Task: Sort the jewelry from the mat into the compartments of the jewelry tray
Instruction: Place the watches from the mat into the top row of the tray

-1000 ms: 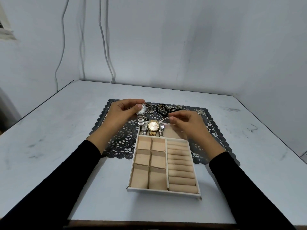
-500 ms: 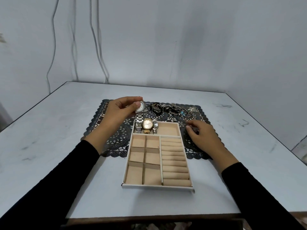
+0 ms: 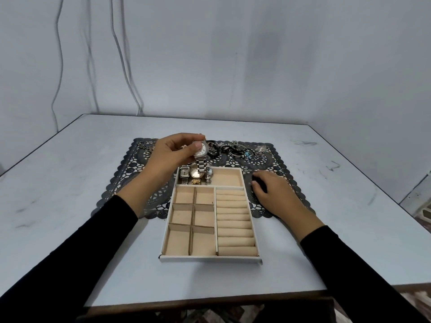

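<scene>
The left hand (image 3: 170,155) has a pinch grip on a silver watch (image 3: 201,150), strap dangling over the jewelry tray's (image 3: 210,258) far compartment beside three watches (image 3: 195,174), grouping them I guess. The right hand (image 3: 272,194) rests on the mat (image 3: 130,178), grip unclear.

I see my left grip (image 3: 172,157) pinching a silver watch (image 3: 201,149) over the far-left compartment of the jewelry tray (image 3: 210,258), my right grip (image 3: 276,197) resting on the mat (image 3: 130,178) just right of that tray.

No legible text, brand or number anywhere; dial of the watch (image 3: 201,149) too blurred
</scene>
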Demonstrator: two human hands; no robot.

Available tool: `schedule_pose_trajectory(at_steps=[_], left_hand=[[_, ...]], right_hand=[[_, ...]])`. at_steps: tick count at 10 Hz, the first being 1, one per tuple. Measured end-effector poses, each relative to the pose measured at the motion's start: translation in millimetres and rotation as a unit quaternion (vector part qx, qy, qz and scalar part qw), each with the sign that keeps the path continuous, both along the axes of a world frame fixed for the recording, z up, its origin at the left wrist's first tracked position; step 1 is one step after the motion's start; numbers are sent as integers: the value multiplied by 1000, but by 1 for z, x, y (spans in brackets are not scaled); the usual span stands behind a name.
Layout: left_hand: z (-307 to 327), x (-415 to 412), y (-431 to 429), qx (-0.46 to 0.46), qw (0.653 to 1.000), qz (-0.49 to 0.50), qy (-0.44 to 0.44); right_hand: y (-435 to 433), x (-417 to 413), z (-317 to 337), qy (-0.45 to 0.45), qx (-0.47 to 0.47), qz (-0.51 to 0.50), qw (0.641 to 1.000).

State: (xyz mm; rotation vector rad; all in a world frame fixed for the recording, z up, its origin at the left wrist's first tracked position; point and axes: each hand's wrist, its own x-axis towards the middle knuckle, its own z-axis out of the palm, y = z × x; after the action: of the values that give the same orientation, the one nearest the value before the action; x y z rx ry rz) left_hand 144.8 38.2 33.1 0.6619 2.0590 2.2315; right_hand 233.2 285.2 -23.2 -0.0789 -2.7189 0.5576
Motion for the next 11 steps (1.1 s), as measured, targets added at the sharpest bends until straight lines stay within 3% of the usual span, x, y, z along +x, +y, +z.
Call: schedule_pose_trajectory(at_steps=[3, 7, 11], left_hand=[[0, 1, 21, -36, 998, -55, -7], [-4, 4, 35, -178, 978, -110, 18], [-8, 7, 28, -183, 978, -102, -2]], right_hand=[[0, -1, 0, -1, -12, -3, 1000], [2, -4, -2, -5, -21, -7, 1000], [2, -3, -1, -2, -14, 0, 1000]])
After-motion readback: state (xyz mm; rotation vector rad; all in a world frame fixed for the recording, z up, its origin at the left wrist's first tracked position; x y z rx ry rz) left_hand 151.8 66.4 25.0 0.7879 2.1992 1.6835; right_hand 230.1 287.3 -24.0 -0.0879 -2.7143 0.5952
